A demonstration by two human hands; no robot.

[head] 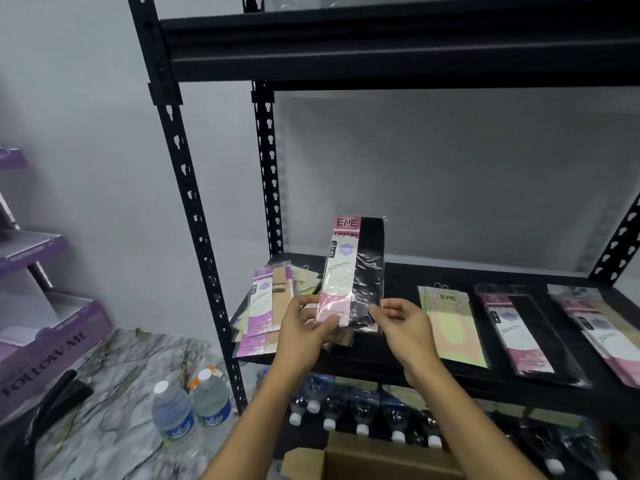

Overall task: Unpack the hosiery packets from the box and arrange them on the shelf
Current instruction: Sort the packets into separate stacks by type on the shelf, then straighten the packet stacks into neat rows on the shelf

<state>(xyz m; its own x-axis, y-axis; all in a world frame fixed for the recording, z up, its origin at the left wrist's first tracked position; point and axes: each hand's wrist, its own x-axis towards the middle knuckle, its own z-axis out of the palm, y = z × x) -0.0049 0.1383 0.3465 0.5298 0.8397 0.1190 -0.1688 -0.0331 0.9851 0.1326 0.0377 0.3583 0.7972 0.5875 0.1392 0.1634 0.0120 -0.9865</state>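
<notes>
Black metal shelf [401, 278], middle level. Open cardboard box [381, 459] sits below, at the view's bottom edge. Three laid-out packets [516, 330] lie side by side on the right of the shelf, and a loose pile of packets [266, 306] is on the left. Black-stocking packet [353, 271] is held upright over the shelf. Left hand [304, 337] pinches its lower left corner, right hand [405, 330] its lower right edge.
</notes>
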